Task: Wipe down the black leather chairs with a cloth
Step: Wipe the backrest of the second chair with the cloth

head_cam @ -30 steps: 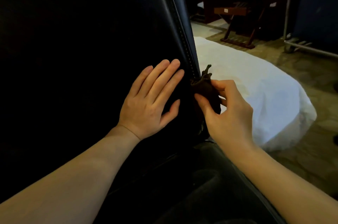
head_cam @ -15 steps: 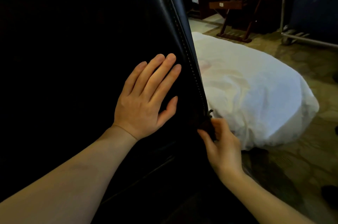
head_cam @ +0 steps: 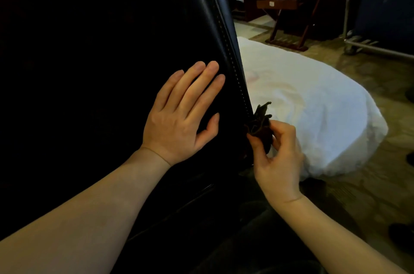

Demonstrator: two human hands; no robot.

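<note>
The black leather chair (head_cam: 107,54) fills the left and middle of the view, its back rising steeply with a stitched seam along the right edge. My left hand (head_cam: 181,114) lies flat on the leather just left of that seam, fingers straight. My right hand (head_cam: 276,153) pinches a small bunched dark brown cloth (head_cam: 259,127) and holds it against the chair's right edge, low on the seam. Most of the leather is in deep shadow.
A large white bundle of fabric (head_cam: 313,103) lies on the stone floor right of the chair. Behind it stands a dark wooden folding rack (head_cam: 289,16), and a metal rail frame on wheels (head_cam: 358,45) at the far right.
My right hand slid the cloth down the chair's edge, then came back up a little. The left hand stayed flat on the leather.
</note>
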